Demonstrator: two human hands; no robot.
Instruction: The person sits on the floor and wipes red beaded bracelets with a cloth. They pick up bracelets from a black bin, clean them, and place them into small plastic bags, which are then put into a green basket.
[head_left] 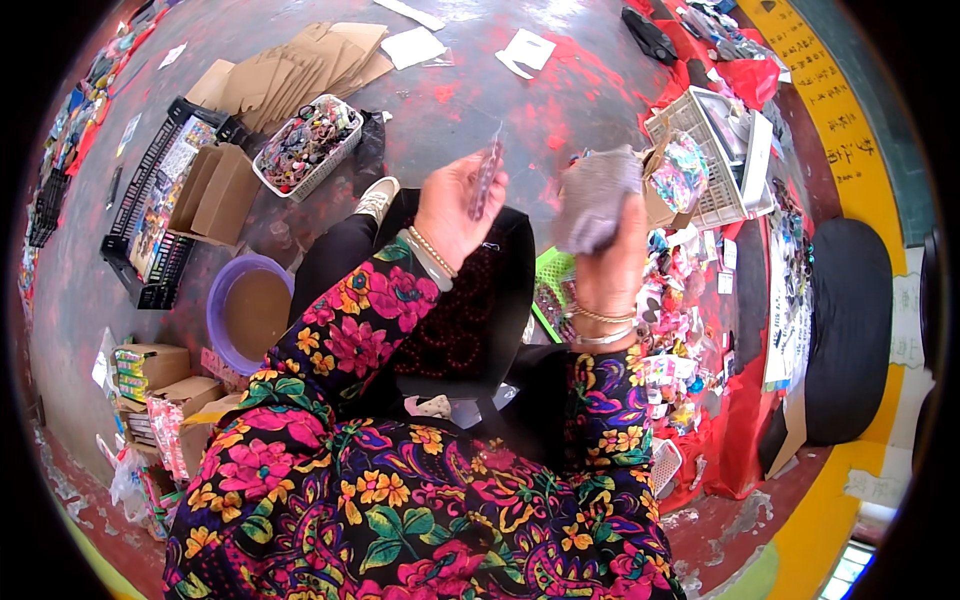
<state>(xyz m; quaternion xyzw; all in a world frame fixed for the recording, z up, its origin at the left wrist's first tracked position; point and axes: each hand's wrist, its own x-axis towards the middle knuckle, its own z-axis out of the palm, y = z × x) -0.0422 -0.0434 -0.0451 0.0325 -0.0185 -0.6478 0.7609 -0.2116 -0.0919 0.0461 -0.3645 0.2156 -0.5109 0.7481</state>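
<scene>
Raised over my lap, my left hand [450, 205] pinches a short strand of dark red beads [486, 180] between thumb and fingers. To its right, my right hand [612, 270] grips a crumpled grey cloth [598, 200], which hides most of the fingers. Cloth and beads are apart. Below the hands, a black tray [515, 260] rests at my lap, with rings of dark red beads [450, 335] lying in it; my left forearm covers part of it. A green basket [553, 268] is partly hidden behind my right wrist.
On the left stand a purple basin [214, 310] of brownish water, an open cardboard box [215, 195], a black crate [140, 290] and a white basket [345, 150] of small trinkets. Flattened cardboard [290, 80] lies beyond. Packaged trinkets [685, 320] crowd the right, below a cream basket [715, 190].
</scene>
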